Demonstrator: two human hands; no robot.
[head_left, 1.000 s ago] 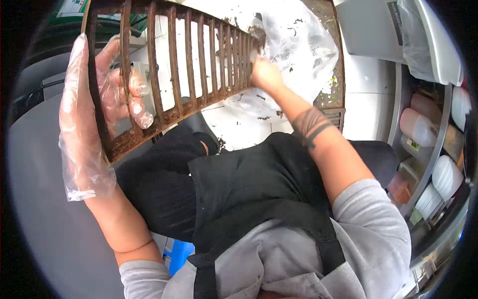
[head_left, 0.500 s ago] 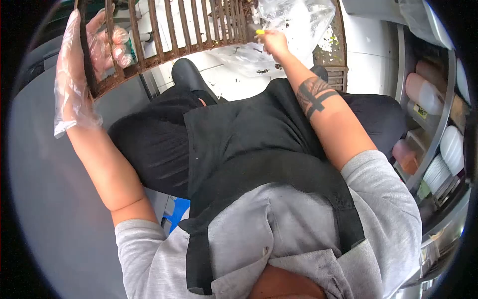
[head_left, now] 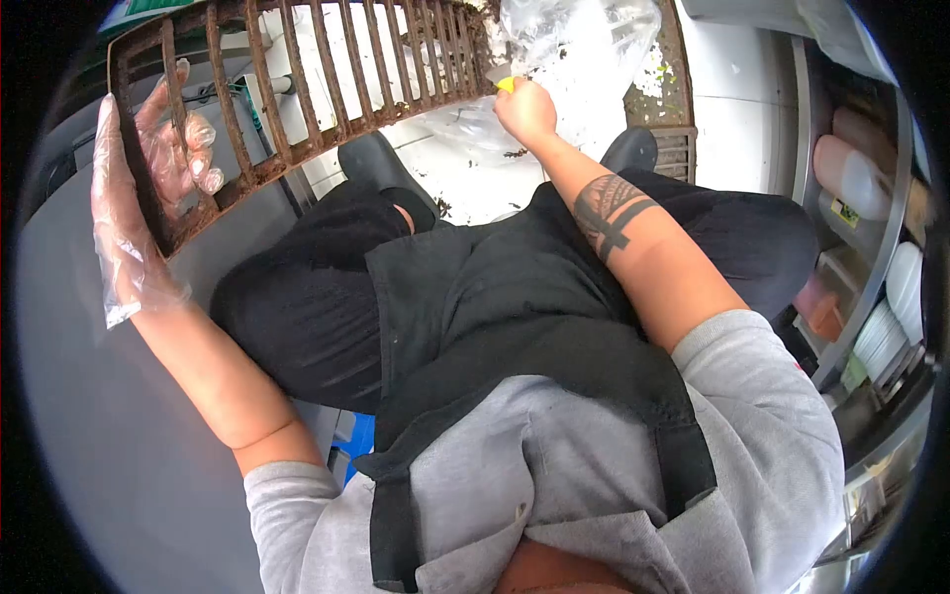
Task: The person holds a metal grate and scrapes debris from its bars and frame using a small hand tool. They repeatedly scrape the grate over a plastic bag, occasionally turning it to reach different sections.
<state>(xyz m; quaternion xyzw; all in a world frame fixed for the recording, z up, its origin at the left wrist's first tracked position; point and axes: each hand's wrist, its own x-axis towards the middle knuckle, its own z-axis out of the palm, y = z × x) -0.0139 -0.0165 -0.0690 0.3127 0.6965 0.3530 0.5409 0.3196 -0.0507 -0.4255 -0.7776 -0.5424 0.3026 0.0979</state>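
Note:
A long rusty metal grate point(head_left: 265, 176) with many slats is tilted up across the top left. My left hand point(head_left: 148, 178), in a clear plastic glove, grips its near end, the palm along the outer bar and curled fingers showing between the slats. My right hand point(head_left: 526, 111) is bare and closed around a scraper point(head_left: 506, 83) with a yellow handle. The scraper's grey blade points at the far end of the grate, close to the slats there. A crumpled clear plastic bag point(head_left: 594, 35) lies just beyond my right hand.
White floor tiles point(head_left: 737, 109) carry dark crumbs of dirt. Along the right, a metal shelf point(head_left: 861, 287) holds plastic containers. A grey panel point(head_left: 129, 426) fills the left side. Another floor grate point(head_left: 675, 153) lies beyond my right shoe point(head_left: 631, 150).
My left hand and the near end of the grate have shifted left and down. My right hand has moved slightly left and down with the scraper, and my shoes show more.

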